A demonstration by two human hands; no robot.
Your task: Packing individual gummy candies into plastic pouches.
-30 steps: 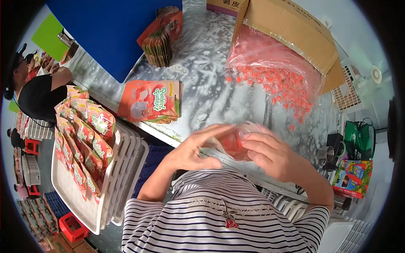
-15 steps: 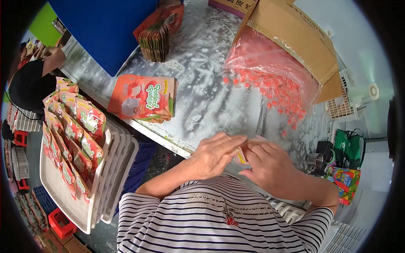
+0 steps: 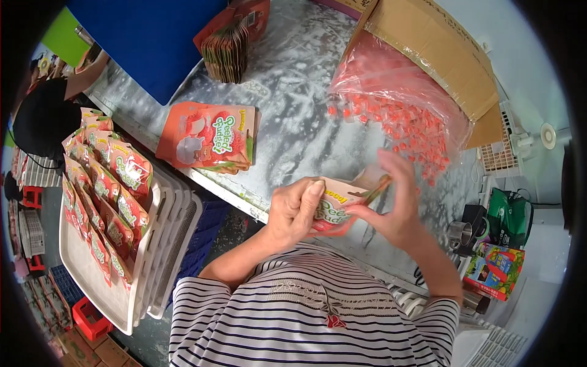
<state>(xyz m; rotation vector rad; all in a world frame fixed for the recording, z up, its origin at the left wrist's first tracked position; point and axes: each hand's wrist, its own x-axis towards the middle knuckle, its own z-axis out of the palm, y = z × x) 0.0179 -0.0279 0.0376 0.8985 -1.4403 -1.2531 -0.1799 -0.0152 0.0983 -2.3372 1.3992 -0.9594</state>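
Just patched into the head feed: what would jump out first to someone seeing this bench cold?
Dead centre, the left hand and right hand hold a red stand-up pouch between them over the metal table. Behind them a clear bag of small red pieces spills from a cardboard box. At far left, filled pouches stand in rows on stacked white trays.
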